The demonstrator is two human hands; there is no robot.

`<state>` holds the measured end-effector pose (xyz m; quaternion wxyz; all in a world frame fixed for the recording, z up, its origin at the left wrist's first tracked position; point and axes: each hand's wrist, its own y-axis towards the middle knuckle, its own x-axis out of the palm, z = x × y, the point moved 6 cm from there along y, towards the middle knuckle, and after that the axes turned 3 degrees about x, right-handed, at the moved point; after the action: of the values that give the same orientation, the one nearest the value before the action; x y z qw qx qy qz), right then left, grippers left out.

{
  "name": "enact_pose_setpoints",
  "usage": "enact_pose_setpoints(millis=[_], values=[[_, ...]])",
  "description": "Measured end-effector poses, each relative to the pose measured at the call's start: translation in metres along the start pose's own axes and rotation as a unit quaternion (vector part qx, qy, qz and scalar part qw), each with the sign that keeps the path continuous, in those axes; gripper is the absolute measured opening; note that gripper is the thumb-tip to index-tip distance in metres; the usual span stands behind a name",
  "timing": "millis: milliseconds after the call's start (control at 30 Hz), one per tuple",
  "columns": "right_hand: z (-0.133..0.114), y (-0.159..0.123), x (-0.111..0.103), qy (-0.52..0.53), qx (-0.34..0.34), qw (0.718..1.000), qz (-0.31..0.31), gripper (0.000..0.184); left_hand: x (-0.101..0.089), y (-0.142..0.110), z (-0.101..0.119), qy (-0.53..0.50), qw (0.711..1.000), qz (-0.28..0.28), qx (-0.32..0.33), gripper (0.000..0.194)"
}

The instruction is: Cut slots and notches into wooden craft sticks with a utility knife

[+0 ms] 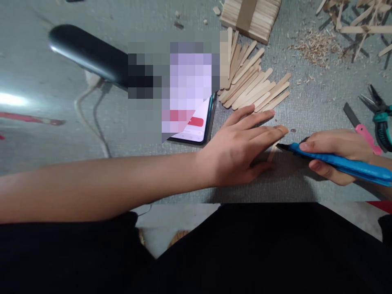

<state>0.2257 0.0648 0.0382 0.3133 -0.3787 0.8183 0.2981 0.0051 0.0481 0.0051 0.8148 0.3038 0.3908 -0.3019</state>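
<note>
My left hand [241,143] lies low over the grey table with its fingers stretched forward. Its thumb and forefinger steady a small wooden craft stick [272,152], most of which they hide. My right hand [333,157] is closed round blue-handled pliers [346,161]. Their dark jaws meet the stick beside the left forefinger; whether they bite into it I cannot tell. Just beyond the left fingertips, loose craft sticks [251,85] lie fanned in a pile.
A banded bundle of craft sticks [254,18] sits behind the pile. A lit phone [190,130], partly blurred, and a black oblong device [88,53] with a cable lie leftward. Wood shavings [321,47], a pink-handled blade [364,132] and teal-handled pliers [381,118] are rightward.
</note>
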Motion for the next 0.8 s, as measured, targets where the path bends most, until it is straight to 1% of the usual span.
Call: enact_pose_setpoints(millis=[100,167,267,500,633,800], values=[[-0.003,0.002,-0.001,0.011,-0.032,0.999,0.01,0.025,0.0,0.0,0.0,0.002,1.0,0.003,0.0,0.065],[-0.002,0.002,-0.001,0.008,-0.03,0.999,0.008,0.026,0.0,0.0,0.001,0.001,1.0,0.004,0.003,0.065],[-0.003,0.002,0.001,-0.001,-0.03,0.999,-0.016,0.028,0.0,0.0,0.001,-0.001,1.0,-0.002,-0.001,0.064],[-0.004,0.002,-0.002,-0.009,-0.026,1.0,0.0,0.026,0.0,0.001,0.001,-0.01,1.0,0.005,0.002,0.066],[-0.005,0.006,-0.002,-0.009,-0.037,0.999,-0.028,0.023,0.0,0.003,0.001,-0.01,1.0,-0.009,-0.006,0.066],[-0.005,0.015,-0.007,0.015,-0.014,0.999,-0.045,0.02,-0.001,0.004,0.002,-0.006,1.0,-0.017,-0.011,0.064]])
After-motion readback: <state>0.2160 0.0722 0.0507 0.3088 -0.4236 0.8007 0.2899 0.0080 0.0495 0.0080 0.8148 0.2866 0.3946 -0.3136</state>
